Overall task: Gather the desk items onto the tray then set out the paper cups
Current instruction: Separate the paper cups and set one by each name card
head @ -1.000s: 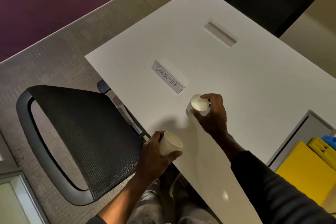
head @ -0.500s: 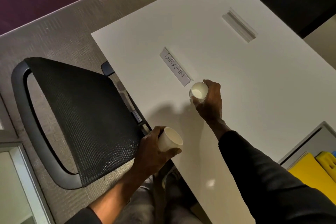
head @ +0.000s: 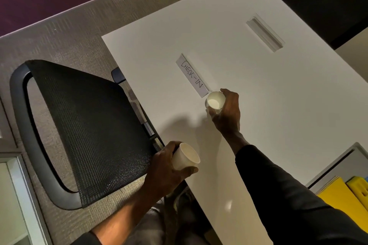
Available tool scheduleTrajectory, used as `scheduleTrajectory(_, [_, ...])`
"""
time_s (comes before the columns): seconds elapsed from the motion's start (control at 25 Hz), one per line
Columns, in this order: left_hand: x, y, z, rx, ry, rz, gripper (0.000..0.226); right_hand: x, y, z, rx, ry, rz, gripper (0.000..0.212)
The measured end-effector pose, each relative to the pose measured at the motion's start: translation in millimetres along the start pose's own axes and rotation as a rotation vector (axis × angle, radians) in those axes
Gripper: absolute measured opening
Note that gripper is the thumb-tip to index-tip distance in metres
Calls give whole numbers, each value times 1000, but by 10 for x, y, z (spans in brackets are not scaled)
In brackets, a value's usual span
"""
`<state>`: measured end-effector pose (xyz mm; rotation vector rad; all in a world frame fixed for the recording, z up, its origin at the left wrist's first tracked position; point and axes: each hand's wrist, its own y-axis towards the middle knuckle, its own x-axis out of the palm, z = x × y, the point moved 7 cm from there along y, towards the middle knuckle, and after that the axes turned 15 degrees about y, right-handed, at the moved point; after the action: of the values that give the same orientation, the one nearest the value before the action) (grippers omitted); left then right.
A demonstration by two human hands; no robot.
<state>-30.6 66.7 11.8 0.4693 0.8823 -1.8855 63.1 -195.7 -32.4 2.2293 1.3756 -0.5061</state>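
Observation:
My right hand [head: 227, 114] grips a white paper cup [head: 215, 101], mouth up, low over the white table [head: 258, 89], right at the near end of the "CHECK-IN" paper sign [head: 192, 75]. I cannot tell whether the cup's base touches the table. My left hand [head: 169, 165] holds a second white paper cup [head: 185, 156], tilted with its mouth to the right, at the table's left edge. A grey tray [head: 338, 162] shows at the lower right, with yellow items [head: 342, 199] in it.
A black mesh chair [head: 79, 131] stands close to the table's left edge, next to my left hand. A recessed cable slot [head: 263, 35] sits further back on the table. Another dark chair [head: 328, 0] is at the far right corner.
My right hand has carried its cup forward, from a short way off the sign up to the sign's near end. My left hand has kept its cup by the table edge.

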Motion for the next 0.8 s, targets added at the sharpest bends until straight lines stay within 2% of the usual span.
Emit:
scheduleTrajectory(0.12, [25,-25,-4,4,-12,2,74,23,10,4,-1,-15,2,81])
scheduleTrajectory(0.32, [65,-34,-16,13,-10,1,72,52,-44,88,73,-75,-77,115])
scheduleTrajectory(0.44, [70,-31,17,25,-33,11,71,-44,-174,62,120,-57,-76,119])
scheduleTrajectory(0.6, [52,-50,59,30,-59,32,73,-301,-501,-192,162,31,8,108])
scheduleTrajectory(0.8, [-63,-146,81,20,-49,100,78,-636,-1100,-749,161,259,18,72])
